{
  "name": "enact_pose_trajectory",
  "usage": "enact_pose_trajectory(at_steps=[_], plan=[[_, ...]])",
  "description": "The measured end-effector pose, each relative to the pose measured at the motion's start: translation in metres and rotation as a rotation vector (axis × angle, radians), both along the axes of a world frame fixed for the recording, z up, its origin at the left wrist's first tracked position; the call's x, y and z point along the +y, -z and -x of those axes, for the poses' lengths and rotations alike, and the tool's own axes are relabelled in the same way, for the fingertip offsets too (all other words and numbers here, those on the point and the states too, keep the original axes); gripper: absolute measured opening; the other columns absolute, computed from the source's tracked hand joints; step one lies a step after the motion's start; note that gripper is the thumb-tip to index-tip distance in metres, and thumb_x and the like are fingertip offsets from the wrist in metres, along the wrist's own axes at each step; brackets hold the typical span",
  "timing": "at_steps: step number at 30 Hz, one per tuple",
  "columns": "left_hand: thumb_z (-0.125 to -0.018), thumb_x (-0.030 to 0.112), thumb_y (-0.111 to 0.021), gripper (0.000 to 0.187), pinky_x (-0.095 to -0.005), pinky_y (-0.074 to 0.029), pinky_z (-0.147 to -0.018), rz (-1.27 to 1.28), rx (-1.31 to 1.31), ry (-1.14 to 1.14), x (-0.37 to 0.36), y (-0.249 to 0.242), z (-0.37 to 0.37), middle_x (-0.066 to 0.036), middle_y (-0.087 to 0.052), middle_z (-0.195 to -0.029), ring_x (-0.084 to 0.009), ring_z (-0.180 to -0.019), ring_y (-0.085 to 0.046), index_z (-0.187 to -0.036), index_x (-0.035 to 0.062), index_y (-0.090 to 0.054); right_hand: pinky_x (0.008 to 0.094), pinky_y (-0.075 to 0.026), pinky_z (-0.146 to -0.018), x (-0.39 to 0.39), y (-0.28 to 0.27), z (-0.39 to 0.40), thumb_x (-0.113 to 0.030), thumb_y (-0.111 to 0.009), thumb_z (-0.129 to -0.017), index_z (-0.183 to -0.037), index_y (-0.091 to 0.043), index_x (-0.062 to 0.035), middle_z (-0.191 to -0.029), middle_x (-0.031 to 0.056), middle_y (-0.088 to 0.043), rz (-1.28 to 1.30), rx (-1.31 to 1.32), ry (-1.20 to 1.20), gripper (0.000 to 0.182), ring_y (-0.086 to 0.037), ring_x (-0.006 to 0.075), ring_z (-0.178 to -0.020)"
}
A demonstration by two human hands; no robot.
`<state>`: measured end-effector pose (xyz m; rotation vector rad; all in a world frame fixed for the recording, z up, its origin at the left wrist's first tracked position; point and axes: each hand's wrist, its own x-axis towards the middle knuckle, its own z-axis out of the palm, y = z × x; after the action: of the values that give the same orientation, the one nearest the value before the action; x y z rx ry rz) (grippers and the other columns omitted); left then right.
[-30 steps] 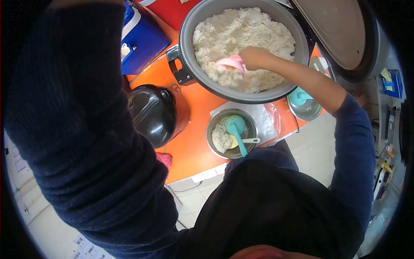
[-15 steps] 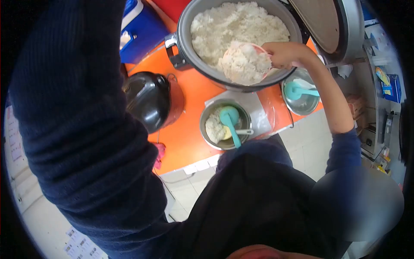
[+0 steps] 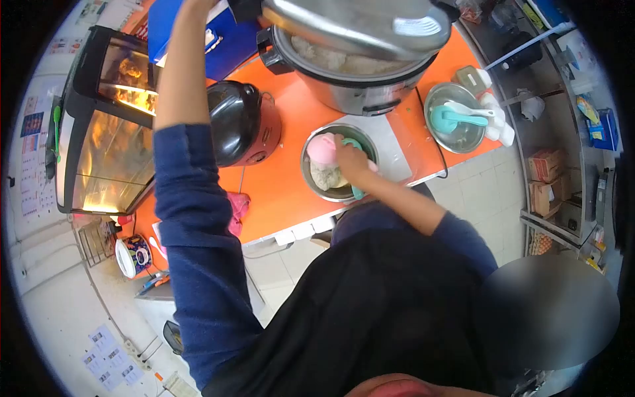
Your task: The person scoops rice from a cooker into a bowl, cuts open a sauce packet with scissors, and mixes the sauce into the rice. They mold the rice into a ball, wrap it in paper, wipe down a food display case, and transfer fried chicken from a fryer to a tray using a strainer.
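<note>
My right hand (image 3: 351, 159) grips a pink scoop (image 3: 322, 149), turned mouth-down inside a steel bowl (image 3: 305, 173) on the orange counter (image 3: 284, 198). A lump of white rice (image 3: 322, 177) lies in the bowl under the scoop, and a teal paddle (image 3: 358, 192) pokes out beneath my wrist. My left arm (image 3: 173, 86) reaches up to the top edge, where the hand is cut off. The big rice cooker (image 3: 360, 92) stands at the back with its steel lid (image 3: 357, 23) tilted low over the rice.
A black small cooker (image 3: 238, 126) sits left of the bowl. A second steel bowl (image 3: 463, 135) with a teal scoop (image 3: 450, 119) is at the right. A blue box (image 3: 225, 43), a lit glass cabinet (image 3: 106, 132) and a pink cloth (image 3: 237, 204) are at the left.
My right hand carried the pink scoop full of rice from the big pot down into the steel bowl. The big lid has come down over the pot. My left arm is raised higher.
</note>
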<state>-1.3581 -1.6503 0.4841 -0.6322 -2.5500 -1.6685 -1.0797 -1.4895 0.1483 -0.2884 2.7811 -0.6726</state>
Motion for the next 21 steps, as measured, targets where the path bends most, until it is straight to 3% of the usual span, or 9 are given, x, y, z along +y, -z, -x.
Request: enact_pose_trajectory(at_steps=[1,7,12,13,15,16,17,18,21], plan=[[-0.071,0.002,-0.067,0.059,-0.0236,-0.047,-0.067,0.072,-0.053,-0.226,-0.005,0.014,-0.018,-0.001,-0.056,-0.078,-0.0103,-0.075,-0.055,-0.126,0.0096,-0.047,0.0454,-0.048,-0.058,-0.004,0.001,-0.003,-0.011,-0.049,-0.080,-0.114,-0.035,-0.0026,-0.079,0.0230,-0.057,-0.060,0.117,0.039,0.038,-0.061,0.0377,-0.075],[-0.070,0.007,-0.070,0.056,-0.0242,-0.043,-0.082,-0.124,0.028,-0.058,-0.023,0.106,-0.029,-0.008,-0.061,-0.103,-0.0130,-0.091,-0.056,-0.122,0.0097,-0.052,0.0470,-0.047,-0.054,0.069,-0.025,-0.008,-0.008,-0.050,-0.076,-0.116,-0.032,0.0002,-0.075,0.0241,-0.057,0.158,0.111,0.406,0.044,-0.060,0.0389,-0.066],[-0.072,0.007,-0.068,0.057,-0.0267,-0.044,-0.083,-0.080,0.402,-0.327,-0.001,0.147,-0.048,-0.014,-0.055,-0.115,-0.0173,-0.091,-0.058,-0.124,0.0006,-0.046,0.0487,-0.044,-0.053,0.115,0.068,-0.024,-0.015,-0.054,-0.072,-0.115,-0.039,0.0039,-0.073,0.0236,-0.057,-0.053,0.416,0.511,0.049,-0.058,0.0355,-0.062],[-0.073,0.007,-0.067,0.057,-0.0297,-0.045,-0.082,-0.302,0.169,-0.257,0.005,0.144,-0.059,-0.016,-0.050,-0.120,-0.0212,-0.092,-0.057,-0.124,-0.0032,-0.043,0.0483,-0.042,-0.053,0.112,0.113,-0.024,-0.024,-0.057,-0.073,-0.114,-0.043,0.0037,-0.073,0.0213,-0.058,-0.072,0.506,0.526,0.051,-0.056,0.0339,-0.059],[-0.079,0.013,-0.062,0.051,-0.0361,-0.043,-0.088,-0.079,0.217,-0.449,0.019,0.141,-0.078,-0.018,-0.050,-0.119,-0.0274,-0.103,-0.051,-0.125,-0.0012,-0.044,0.0480,-0.041,-0.066,0.110,0.168,-0.030,-0.024,-0.049,-0.081,-0.121,-0.041,0.0005,-0.083,0.0217,-0.057,0.108,0.490,0.509,0.048,-0.055,0.0332,-0.071],[-0.083,0.018,-0.058,0.048,-0.0362,-0.037,-0.094,0.363,0.498,-0.528,0.000,0.160,-0.077,-0.019,-0.048,-0.123,-0.0297,-0.108,-0.048,-0.126,0.0002,-0.044,0.0477,-0.039,-0.079,0.109,0.176,-0.030,-0.025,-0.042,-0.088,-0.127,-0.039,-0.0027,-0.093,0.0221,-0.055,0.362,0.445,0.339,0.045,-0.053,0.0325,-0.082],[-0.085,0.022,-0.056,0.048,-0.0356,-0.032,-0.099,0.533,0.645,-0.457,-0.047,0.199,-0.050,-0.020,-0.045,-0.126,-0.0306,-0.113,-0.044,-0.126,0.0003,-0.044,0.0497,-0.039,-0.080,0.107,0.152,-0.027,-0.019,-0.040,-0.087,-0.131,-0.033,-0.0035,-0.103,0.0228,-0.050,0.041,0.316,0.362,0.047,-0.052,0.0350,-0.089],[-0.085,0.022,-0.056,0.051,-0.0367,-0.033,-0.098,-0.029,0.374,-0.483,-0.012,0.181,-0.074,-0.020,-0.044,-0.128,-0.0310,-0.114,-0.044,-0.128,0.0006,-0.041,0.0491,-0.039,-0.082,0.114,0.148,-0.029,-0.017,-0.046,-0.082,-0.133,-0.030,-0.0054,-0.109,0.0232,-0.046,0.119,0.434,0.364,0.054,-0.050,0.0376,-0.094],[-0.088,0.021,-0.050,0.042,-0.0369,-0.040,-0.089,-0.205,0.454,-0.360,0.048,0.199,-0.045,-0.019,-0.051,-0.113,-0.0294,-0.101,-0.050,-0.123,-0.0030,-0.042,0.0488,-0.041,-0.078,0.168,0.064,-0.064,-0.016,-0.051,-0.077,-0.130,-0.034,-0.0061,-0.114,0.0220,-0.043,0.100,0.384,0.375,0.057,-0.051,0.0357,-0.096]])
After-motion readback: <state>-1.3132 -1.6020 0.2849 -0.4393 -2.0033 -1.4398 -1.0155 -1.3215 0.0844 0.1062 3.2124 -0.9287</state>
